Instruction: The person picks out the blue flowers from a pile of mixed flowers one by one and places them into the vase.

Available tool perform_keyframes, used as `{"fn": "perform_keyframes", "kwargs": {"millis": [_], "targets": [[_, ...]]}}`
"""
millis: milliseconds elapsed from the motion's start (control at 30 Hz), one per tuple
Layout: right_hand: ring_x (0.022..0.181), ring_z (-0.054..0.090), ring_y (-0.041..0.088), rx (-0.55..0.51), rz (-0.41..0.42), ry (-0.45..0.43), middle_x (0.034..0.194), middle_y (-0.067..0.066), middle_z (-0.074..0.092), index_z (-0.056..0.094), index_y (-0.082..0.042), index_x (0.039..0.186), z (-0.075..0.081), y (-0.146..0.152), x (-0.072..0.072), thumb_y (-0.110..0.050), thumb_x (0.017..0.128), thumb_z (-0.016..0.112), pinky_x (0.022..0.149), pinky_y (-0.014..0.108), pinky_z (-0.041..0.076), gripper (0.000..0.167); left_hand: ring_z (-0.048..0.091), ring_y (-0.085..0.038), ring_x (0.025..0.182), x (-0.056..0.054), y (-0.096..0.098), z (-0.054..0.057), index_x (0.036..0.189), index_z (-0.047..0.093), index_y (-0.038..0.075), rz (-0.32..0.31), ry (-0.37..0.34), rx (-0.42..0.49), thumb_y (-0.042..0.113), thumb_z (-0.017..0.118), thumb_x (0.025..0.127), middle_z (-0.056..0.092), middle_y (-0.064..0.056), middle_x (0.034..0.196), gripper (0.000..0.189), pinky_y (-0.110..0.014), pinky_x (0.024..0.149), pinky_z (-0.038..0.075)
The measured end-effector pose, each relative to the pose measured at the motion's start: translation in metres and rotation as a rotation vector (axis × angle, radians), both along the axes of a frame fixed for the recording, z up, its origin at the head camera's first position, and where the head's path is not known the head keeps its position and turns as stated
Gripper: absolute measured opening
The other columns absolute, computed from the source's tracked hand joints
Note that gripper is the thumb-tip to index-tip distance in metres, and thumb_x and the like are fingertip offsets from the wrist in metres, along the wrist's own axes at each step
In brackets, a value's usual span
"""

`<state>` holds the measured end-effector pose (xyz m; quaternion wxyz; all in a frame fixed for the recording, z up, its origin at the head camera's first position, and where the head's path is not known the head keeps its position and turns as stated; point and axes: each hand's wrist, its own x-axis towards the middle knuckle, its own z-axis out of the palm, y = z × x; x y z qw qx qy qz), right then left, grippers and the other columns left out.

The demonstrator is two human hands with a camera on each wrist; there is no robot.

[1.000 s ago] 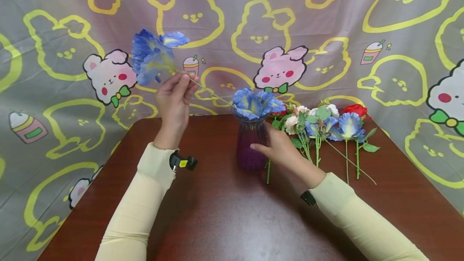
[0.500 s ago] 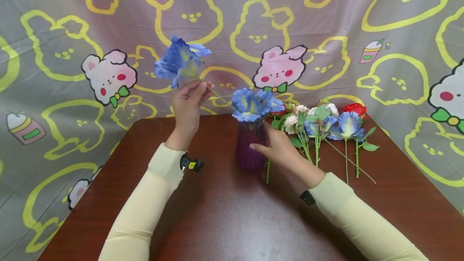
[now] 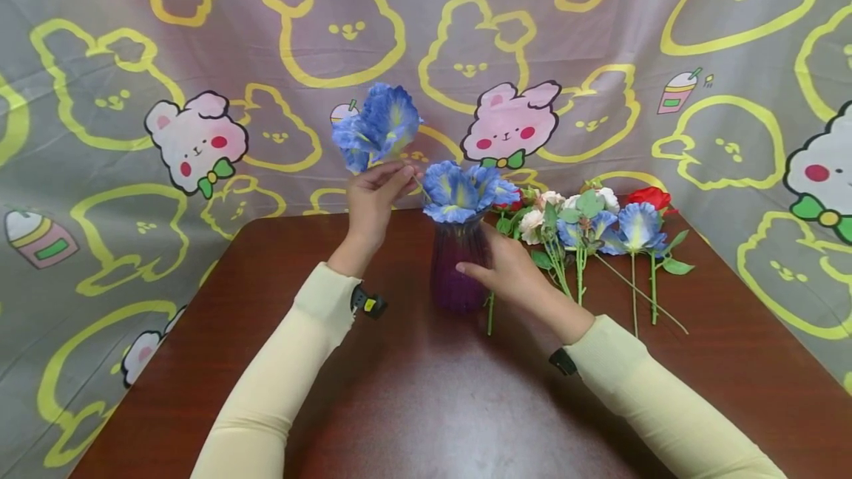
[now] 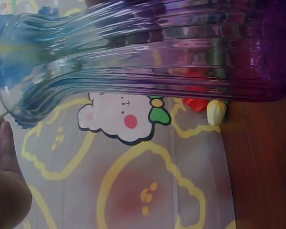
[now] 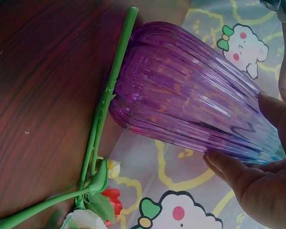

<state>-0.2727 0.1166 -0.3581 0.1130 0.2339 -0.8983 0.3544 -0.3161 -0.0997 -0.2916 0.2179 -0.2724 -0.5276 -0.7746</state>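
Above the bench (image 3: 426,405), the left hand (image 3: 373,196) pinches a blue flower (image 3: 378,123), now more upright and better aligned with the vase (image 3: 455,276) the right hand (image 3: 515,265) grips.

Reddish-brown table (image 3: 413,405): glossy surface. Grey curtain (image 3: 599,39) behind it: printed yellow animal outlines, rabbit heads (image 3: 511,123) and drink cups (image 3: 43,236). Table's right side: red flower (image 3: 646,197), pale blossoms (image 3: 532,227) and loose blue flower (image 3: 637,229) lying grouped, green stems (image 3: 579,277) pointing frontward.

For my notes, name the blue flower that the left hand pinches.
The highest blue flower, just above the left hand; the other blue blooms sit in the mouth of the vase or lie on the table.
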Motion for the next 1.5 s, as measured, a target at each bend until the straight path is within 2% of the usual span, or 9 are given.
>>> {"fn": "perform_keyframes", "kwargs": {"millis": [133,233,300,433,533,733,933,1133,1500], "targets": [[0.117,0.056,0.036,-0.003,0.006,0.015,0.129,0.024,0.057,0.038,0.002,0.144,-0.001,0.000,-0.001,-0.032,0.085,0.077,0.095,0.049,0.046,0.079,0.071,-0.022,0.080,-0.004,0.004,-0.002,0.086,0.074,0.000,-0.004,-0.022,-0.009,-0.009,0.066,0.087,0.072,-0.010,0.087,0.012,-0.039,0.078,0.056],[0.117,0.056,0.035,-0.014,0.013,0.022,0.129,0.023,0.057,0.037,0.002,0.145,-0.002,0.000,-0.001,-0.030,0.085,0.077,0.095,0.049,0.046,0.079,0.070,-0.020,0.081,-0.006,0.005,-0.003,0.087,0.072,-0.006,0.037,-0.052,-0.044,-0.006,0.069,0.086,0.072,-0.009,0.086,0.004,-0.038,0.079,0.056],[0.117,0.056,0.035,-0.016,0.014,0.023,0.130,0.022,0.057,0.037,0.001,0.146,-0.002,0.000,-0.001,-0.030,0.085,0.077,0.095,0.049,0.046,0.079,0.070,-0.019,0.082,-0.008,0.005,-0.004,0.090,0.071,-0.010,0.067,-0.071,-0.075,-0.003,0.071,0.086,0.072,-0.008,0.086,0.008,-0.039,0.080,0.056],[0.118,0.055,0.035,-0.017,0.017,0.026,0.131,0.023,0.056,0.036,0.001,0.146,-0.002,0.000,-0.002,-0.029,0.085,0.077,0.096,0.049,0.046,0.079,0.070,-0.017,0.082,-0.011,0.005,-0.006,0.091,0.073,-0.008,0.108,-0.091,-0.131,-0.001,0.073,0.085,0.073,-0.009,0.089,0.009,-0.039,0.081,0.056],[0.118,0.056,0.035,-0.021,0.021,0.030,0.131,0.023,0.056,0.036,0.001,0.146,-0.002,0.000,-0.002,-0.028,0.085,0.077,0.095,0.049,0.046,0.079,0.070,-0.017,0.084,-0.013,0.006,-0.007,0.090,0.074,-0.006,0.101,-0.080,-0.149,-0.003,0.072,0.085,0.073,-0.012,0.091,0.006,-0.039,0.081,0.056],[0.117,0.056,0.034,-0.023,0.029,0.046,0.131,0.022,0.056,0.036,0.001,0.147,-0.002,0.000,-0.002,-0.027,0.085,0.077,0.094,0.048,0.047,0.079,0.069,-0.018,0.086,-0.020,0.009,-0.007,0.095,0.066,-0.017,0.075,-0.054,-0.168,-0.007,0.072,0.083,0.073,-0.011,0.092,0.017,-0.038,0.081,0.056],[0.116,0.057,0.034,-0.019,0.032,0.055,0.131,0.022,0.056,0.035,0.000,0.147,-0.003,0.000,-0.003,-0.028,0.085,0.077,0.093,0.048,0.047,0.080,0.067,-0.011,0.076,-0.020,0.010,-0.006,0.100,0.068,-0.011,0.103,-0.184,-0.236,0.001,0.075,0.082,0.073,-0.001,0.084,0.023,-0.028,0.068,0.056],[0.117,0.056,0.033,-0.019,0.033,0.042,0.132,0.021,0.055,0.034,-0.001,0.148,-0.003,0.000,-0.002,-0.029,0.086,0.077,0.094,0.048,0.047,0.080,0.064,-0.009,0.074,-0.020,0.010,-0.004,0.100,0.073,-0.007,0.135,-0.299,-0.332,0.014,0.077,0.084,0.072,0.002,0.080,0.027,-0.025,0.069,0.054],[0.118,0.055,0.037,-0.009,0.026,0.067,0.135,0.025,0.052,0.033,0.003,0.147,-0.002,0.000,0.001,-0.029,0.085,0.078,0.095,0.050,0.046,0.083,0.066,-0.020,0.098,-0.020,0.014,0.000,0.105,0.073,-0.005,0.170,-0.348,-0.431,0.019,0.076,0.085,0.072,-0.012,0.102,0.031,-0.033,0.087,0.052]]}}
